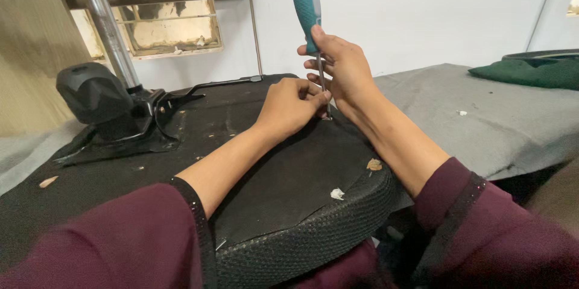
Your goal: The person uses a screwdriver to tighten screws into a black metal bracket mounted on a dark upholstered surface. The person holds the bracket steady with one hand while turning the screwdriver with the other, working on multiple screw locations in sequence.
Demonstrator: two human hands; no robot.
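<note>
**Screwdriver stands upright on the underside of a chair seat**

One screwdriver (313, 30) with a teal handle stands nearly vertical, its tip touching the black underside of the chair seat (289, 186), near the far edge of the seat. The right hand (341, 69) is closed around the lower part of the handle and the shaft. The left hand (289, 105) is just beside it, its fingers pinched together at the tip of the tool; what they hold there is too small to see. It seems that the work on this point is in progress, not finished: the tool is engaged and both hands are on it.

The count: one seat, lying upside down on a grey table (512, 120); one black chair mechanism (114, 114) with one metal column (111, 39), well apart to the left; one green cloth (531, 72) at the far right; several small pale scraps on the seat.
</note>
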